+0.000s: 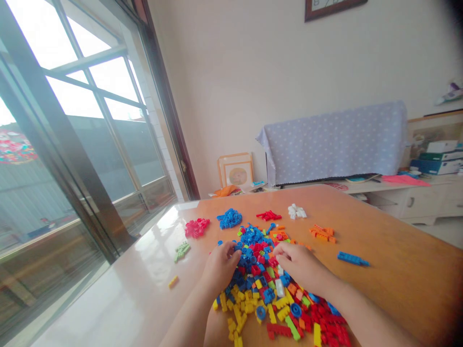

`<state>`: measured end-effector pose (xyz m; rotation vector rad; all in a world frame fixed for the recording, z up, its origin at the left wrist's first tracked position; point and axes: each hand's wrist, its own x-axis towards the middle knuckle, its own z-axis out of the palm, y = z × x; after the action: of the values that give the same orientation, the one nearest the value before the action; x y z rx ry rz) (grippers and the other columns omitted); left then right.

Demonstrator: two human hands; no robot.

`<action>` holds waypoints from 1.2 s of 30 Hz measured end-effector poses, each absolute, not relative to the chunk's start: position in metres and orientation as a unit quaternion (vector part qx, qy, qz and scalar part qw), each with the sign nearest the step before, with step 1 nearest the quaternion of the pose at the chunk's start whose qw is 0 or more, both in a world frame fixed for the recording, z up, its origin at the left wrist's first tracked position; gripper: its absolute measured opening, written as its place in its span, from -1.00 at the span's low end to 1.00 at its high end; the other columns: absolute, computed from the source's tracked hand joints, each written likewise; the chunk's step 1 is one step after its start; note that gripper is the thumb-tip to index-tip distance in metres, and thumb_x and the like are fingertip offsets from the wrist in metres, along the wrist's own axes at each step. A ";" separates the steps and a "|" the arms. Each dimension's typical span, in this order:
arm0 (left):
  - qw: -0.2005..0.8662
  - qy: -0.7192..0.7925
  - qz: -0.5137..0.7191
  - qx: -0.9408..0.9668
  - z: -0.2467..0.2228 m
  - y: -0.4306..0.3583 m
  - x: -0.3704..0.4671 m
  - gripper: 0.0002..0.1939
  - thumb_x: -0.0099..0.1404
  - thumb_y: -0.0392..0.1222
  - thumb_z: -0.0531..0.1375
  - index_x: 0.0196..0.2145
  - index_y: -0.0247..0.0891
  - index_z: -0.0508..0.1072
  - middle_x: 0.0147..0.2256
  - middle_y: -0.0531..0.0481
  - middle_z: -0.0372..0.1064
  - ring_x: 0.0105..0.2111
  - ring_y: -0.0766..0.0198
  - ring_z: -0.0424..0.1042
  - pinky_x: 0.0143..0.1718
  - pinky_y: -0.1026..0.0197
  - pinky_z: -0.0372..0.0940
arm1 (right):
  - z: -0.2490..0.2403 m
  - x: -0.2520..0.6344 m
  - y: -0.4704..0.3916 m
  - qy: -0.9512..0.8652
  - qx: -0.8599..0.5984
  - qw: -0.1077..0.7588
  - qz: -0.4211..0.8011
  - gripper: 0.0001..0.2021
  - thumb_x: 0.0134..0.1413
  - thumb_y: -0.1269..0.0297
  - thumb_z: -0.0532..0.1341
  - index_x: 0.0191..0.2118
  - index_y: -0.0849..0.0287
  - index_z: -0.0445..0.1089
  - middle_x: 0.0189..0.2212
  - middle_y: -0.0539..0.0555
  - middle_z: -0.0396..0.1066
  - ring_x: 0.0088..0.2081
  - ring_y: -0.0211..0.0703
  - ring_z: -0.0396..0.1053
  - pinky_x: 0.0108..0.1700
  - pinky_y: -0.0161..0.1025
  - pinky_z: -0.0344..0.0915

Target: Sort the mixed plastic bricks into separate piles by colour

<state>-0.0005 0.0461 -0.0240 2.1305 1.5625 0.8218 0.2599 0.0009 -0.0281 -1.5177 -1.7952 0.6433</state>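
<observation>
- Mixed toy-brick pile (260,271) sits on the surface (398,289), between our hands.
- Left hand (221,264): at the pile's left edge, thumb and fingers curled close; can't tell if they're clamped on a brick.
- Right hand (297,262): at the pile's right side, fingers bent inward; can't tell grip either.
- We should pinch loose top bricks by their sides; raking would likely spread the pile.
- We should mind the blue brick bar (352,259), right of the pile.
</observation>
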 end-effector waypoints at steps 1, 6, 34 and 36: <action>0.181 0.557 0.290 0.757 -0.025 0.047 -0.002 -0.75 0.37 -0.04 0.13 -0.15 -0.19 0.53 -0.26 -0.05 0.53 -0.24 0.16 0.47 -0.24 0.23 0.27 | -0.027 0.262 0.001 -0.686 -0.594 0.345 0.242 -0.79 0.20 0.18 0.11 -0.29 0.06 0.48 -0.49 -0.06 0.44 -0.41 -0.17 0.36 -0.36 -0.28 0.12; 0.167 0.545 0.302 0.764 -0.029 0.047 -0.005 -0.67 0.34 -0.12 0.16 0.03 -0.16 0.51 -0.07 -0.11 0.52 -0.02 0.07 0.46 -0.02 0.15 0.31 | -0.023 0.285 0.005 -0.664 -0.650 0.311 0.200 -0.75 0.18 0.21 0.12 -0.15 0.03 0.53 -0.44 -0.01 0.50 -0.38 -0.14 0.39 -0.37 -0.27 0.09; 0.123 0.397 0.210 0.885 -0.017 0.029 0.015 -0.77 0.46 -0.08 0.10 -0.08 -0.09 0.54 -0.01 -0.08 0.45 0.02 0.06 0.41 0.07 0.06 0.32 | -0.040 0.261 0.012 -0.724 -0.536 0.382 0.208 -0.81 0.15 0.38 0.13 -0.27 0.10 0.50 -0.28 0.03 0.49 -0.20 -0.13 0.42 -0.12 -0.23 0.31; 0.119 0.401 0.215 0.883 -0.017 0.030 0.014 -0.77 0.48 -0.09 0.08 -0.11 -0.10 0.53 -0.04 -0.08 0.46 -0.02 0.08 0.42 0.03 0.10 0.33 | -0.038 0.267 0.012 -0.698 -0.546 0.396 0.240 -0.80 0.14 0.35 0.13 -0.23 0.10 0.52 -0.28 0.02 0.51 -0.20 -0.12 0.45 -0.12 -0.21 0.32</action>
<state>0.0140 0.0302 -0.0169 2.5799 1.1720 0.6275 0.2669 0.0125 -0.0376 -1.3842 -1.7682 0.6090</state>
